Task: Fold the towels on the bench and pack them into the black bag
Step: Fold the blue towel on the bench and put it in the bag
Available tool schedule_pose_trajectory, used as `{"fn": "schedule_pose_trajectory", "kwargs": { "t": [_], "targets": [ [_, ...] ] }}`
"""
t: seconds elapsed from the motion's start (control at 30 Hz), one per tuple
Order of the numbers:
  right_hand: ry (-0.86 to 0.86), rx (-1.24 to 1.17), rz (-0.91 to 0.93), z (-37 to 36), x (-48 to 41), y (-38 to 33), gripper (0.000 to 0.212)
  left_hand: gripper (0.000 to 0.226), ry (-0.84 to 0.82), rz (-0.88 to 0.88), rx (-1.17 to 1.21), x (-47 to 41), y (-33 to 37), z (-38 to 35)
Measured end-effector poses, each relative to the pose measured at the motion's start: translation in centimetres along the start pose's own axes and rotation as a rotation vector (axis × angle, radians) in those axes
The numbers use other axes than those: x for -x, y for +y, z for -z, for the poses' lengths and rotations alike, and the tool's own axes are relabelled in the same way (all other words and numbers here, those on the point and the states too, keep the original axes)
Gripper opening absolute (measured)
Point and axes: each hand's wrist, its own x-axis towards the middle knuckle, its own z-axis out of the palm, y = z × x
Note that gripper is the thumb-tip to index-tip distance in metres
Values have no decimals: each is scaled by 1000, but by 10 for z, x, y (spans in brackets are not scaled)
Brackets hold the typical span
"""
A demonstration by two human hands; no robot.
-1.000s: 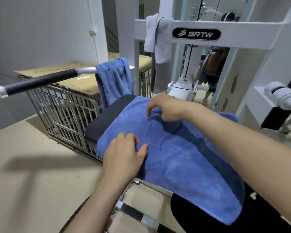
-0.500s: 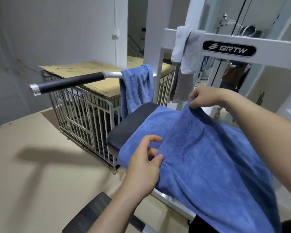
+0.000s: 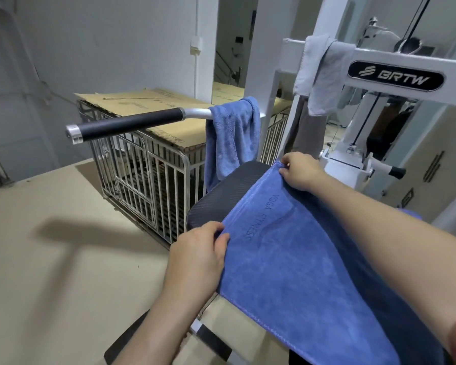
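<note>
Head view: the blue towel (image 3: pixel 300 259) lies across the bench (image 3: pixel 221 196). The left hand (image 3: pixel 198 256) pinches its edge at the bench's left side, and the right hand (image 3: pixel 300 171) pinches the far corner. Folding looks barely begun. Beyond the bench a second towel (image 3: pixel 232 138) hangs unfolded, and no bag is in sight.

black padded bench (image 3: pixel 221 201), blue towel (image 3: pixel 308 264) on it
</note>
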Motion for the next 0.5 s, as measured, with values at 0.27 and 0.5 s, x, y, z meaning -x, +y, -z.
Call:
{"fn": "schedule_pose_trajectory", "kwargs": {
  "t": [0.27,0.5],
  "targets": [
    [65,203,88,-14,-1,-2,16,27,-172,257,332,-28,-20,0],
    [8,14,-14,-17,-5,-1,18,27,-19,29,-284,-4,-2,0]
  ]
}}
